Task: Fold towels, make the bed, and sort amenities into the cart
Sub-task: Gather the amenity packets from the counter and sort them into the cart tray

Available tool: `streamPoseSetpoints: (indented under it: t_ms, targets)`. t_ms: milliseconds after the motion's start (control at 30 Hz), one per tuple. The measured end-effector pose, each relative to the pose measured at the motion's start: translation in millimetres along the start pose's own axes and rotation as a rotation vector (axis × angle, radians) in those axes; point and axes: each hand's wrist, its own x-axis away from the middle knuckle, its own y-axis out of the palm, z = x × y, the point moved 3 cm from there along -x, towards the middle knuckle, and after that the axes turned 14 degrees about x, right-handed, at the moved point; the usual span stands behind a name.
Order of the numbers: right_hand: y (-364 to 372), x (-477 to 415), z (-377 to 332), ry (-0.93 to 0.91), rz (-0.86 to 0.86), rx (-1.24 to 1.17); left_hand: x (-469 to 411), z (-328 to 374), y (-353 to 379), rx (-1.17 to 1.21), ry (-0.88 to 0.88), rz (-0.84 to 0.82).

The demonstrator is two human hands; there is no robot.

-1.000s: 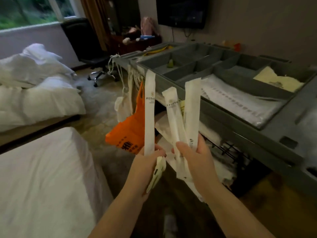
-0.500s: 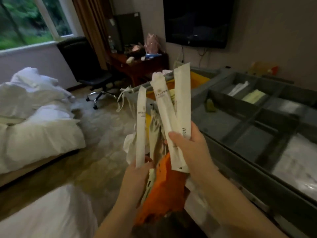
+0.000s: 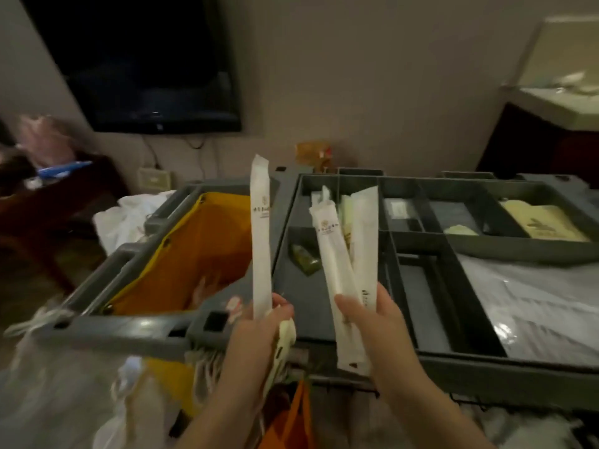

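Note:
My left hand (image 3: 259, 332) grips one long white amenity packet (image 3: 261, 234) upright, with a smaller cream packet (image 3: 285, 338) tucked under the fingers. My right hand (image 3: 372, 322) holds two long white packets (image 3: 343, 264) fanned upward. Both hands hover over the near edge of the grey cart tray (image 3: 453, 367), which is split into several compartments. One compartment holds a small green bottle (image 3: 304, 257). A far compartment holds more white and cream packets (image 3: 343, 202).
A yellow laundry bag (image 3: 194, 254) hangs in the cart's left frame. Yellow paper items (image 3: 544, 222) and clear plastic-wrapped sheets (image 3: 534, 306) lie in the right compartments. An orange bag (image 3: 291, 422) hangs below the tray. A dark TV (image 3: 146, 59) is on the wall.
The view has swung right from the beds and chair to face the cart straight on. Both hands keep their packets and now hover over the tray's near edge.

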Motion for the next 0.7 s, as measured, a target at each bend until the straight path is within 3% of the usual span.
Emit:
streamPoseSetpoints:
  t_ms: [167,333,700]
  targets:
    - [-19.6,-56.3,-9.2,0.002,0.076,-0.022,-42.0,6.1,38.9,-0.038,0.033,-0.096]
    - [-6.0,-93.5,-20.3,-0.074,0.025,-0.047,-69.5,4.2,73.8,-0.081,-0.108,-0.207]
    - [10.6,-151.3,-32.1,-0.015,0.133,-0.094,-122.5,20.4,88.9,-0.073,-0.086,-0.158]
